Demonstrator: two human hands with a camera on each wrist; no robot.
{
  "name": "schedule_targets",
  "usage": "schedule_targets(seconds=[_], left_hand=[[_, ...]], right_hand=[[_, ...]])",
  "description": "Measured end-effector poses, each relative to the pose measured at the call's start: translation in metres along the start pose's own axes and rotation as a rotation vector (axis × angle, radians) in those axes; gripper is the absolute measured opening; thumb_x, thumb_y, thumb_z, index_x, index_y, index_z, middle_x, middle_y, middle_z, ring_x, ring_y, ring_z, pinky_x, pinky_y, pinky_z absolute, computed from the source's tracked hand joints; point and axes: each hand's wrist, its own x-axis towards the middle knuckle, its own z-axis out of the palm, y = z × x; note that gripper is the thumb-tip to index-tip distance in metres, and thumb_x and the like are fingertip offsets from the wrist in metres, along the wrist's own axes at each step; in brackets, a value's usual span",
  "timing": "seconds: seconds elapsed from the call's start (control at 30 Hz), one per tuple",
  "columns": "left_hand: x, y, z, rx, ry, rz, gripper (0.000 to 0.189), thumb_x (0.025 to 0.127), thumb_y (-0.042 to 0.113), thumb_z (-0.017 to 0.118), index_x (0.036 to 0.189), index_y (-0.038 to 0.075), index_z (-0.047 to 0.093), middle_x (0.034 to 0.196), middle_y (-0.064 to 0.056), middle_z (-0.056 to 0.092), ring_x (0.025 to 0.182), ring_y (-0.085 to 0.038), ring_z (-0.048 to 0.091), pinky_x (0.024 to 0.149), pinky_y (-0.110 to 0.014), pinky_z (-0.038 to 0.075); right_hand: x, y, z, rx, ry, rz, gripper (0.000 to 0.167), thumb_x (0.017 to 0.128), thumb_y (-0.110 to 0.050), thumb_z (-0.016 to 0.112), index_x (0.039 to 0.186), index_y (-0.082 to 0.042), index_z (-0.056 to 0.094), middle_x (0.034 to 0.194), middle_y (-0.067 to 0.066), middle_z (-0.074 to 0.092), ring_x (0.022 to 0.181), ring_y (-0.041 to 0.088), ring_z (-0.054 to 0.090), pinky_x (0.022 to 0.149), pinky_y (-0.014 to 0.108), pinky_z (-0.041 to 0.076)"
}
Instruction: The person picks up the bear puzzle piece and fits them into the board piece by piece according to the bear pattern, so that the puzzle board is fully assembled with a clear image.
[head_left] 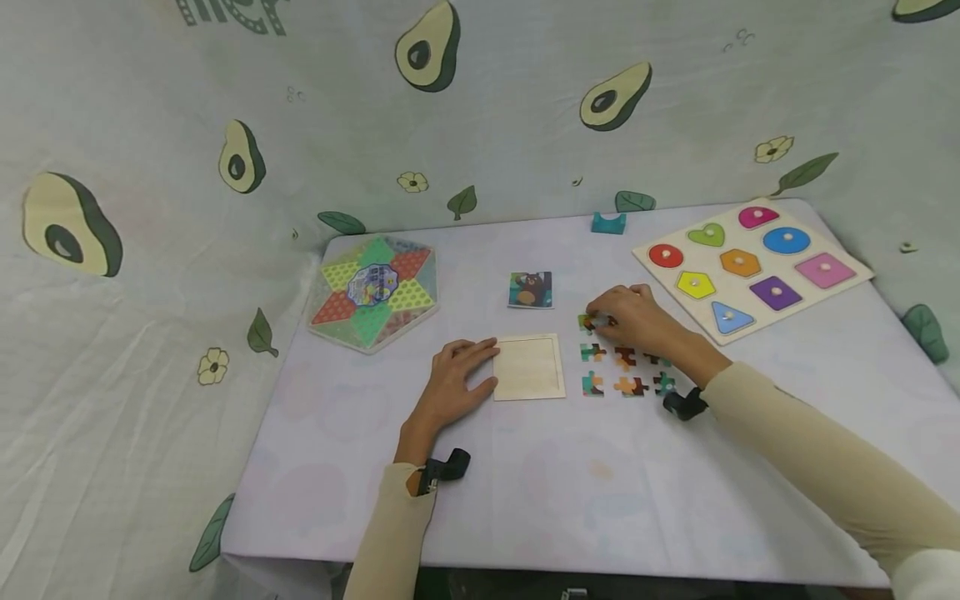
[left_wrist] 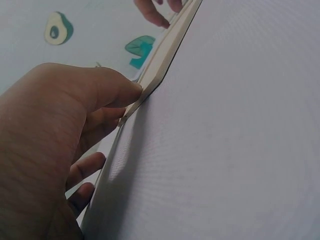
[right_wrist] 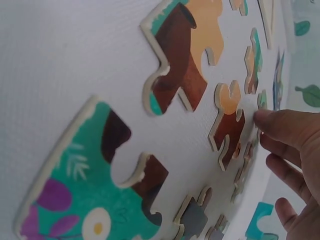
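Observation:
The left hand (head_left: 453, 385) rests at the left edge of a shallow square wooden tray (head_left: 528, 367). In the left wrist view its thumb (left_wrist: 122, 89) touches the tray's near corner, fingers loosely spread behind. Right of the tray lie several jigsaw pieces in rows, printed in green, brown and orange. Over the far row, the right hand (head_left: 637, 321) pinches the far-left jigsaw piece (head_left: 585, 323) between thumb and finger, low at the tabletop. The right wrist view shows the thumb tip right at that piece, with a green flowered piece (right_wrist: 85, 185) nearest the camera.
A small bear picture (head_left: 530, 290) lies beyond the tray. To the left is a hexagonal star-pattern game board (head_left: 372, 293). A board of coloured knobbed shapes (head_left: 720, 308) lies at the right, and a teal curved block (head_left: 608, 223) stands at the table's back edge.

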Motion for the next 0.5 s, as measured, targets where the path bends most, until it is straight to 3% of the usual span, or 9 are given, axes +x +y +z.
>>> schedule_targets(seconds=[0.27, 0.5], left_hand=[[0.0004, 0.0009, -0.0022, 0.019, -0.014, -0.026, 0.050, 0.094, 0.033, 0.066, 0.142, 0.022, 0.059, 0.152, 0.010, 0.047, 0.136, -0.022, 0.036, 0.107, -0.051, 0.026], [0.0007, 0.0008, -0.0001, -0.002, 0.001, 0.000, 0.049, 0.094, 0.032, 0.067, 0.141, 0.019, 0.060, 0.151, 0.005, 0.049, 0.135, -0.025, 0.038, 0.106, -0.054, 0.027]], right_hand=[[0.0044, -0.0011, 0.0026, -0.045, 0.011, -0.036, 0.033, 0.088, -0.014, 0.078, 0.118, -0.004, 0.071, 0.115, 0.009, 0.071, 0.113, 0.030, 0.056, 0.099, 0.054, 0.029], [0.0004, -0.0037, -0.0009, -0.154, 0.075, -0.091, 0.028, 0.085, -0.015, 0.077, 0.111, -0.007, 0.073, 0.109, 0.007, 0.072, 0.107, 0.030, 0.058, 0.098, 0.054, 0.034]])
